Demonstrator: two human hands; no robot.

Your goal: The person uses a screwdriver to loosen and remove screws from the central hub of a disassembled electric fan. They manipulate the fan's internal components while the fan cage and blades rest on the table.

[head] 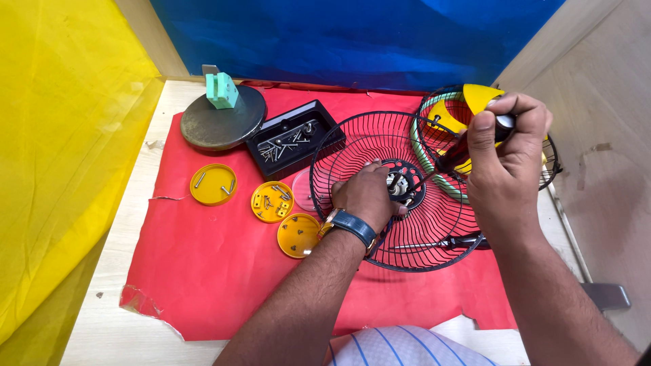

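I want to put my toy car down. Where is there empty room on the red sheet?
The red sheet is bare at its near left, below the yellow lids. Crowded: around the fan grille and black tray.

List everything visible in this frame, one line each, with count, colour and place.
fan guard: 1, black, centre of mat
second fan guard: 1, black, far right
fan blade: 1, yellow, inside second guard
screwdriver: 1, dark, in right hand
tray: 1, black, holding screws
caps: 3, yellow, left of guard
round base: 1, grey, far left
block: 1, green, on base
mat: 1, red
left hand: on guard hub
right hand: gripping screwdriver
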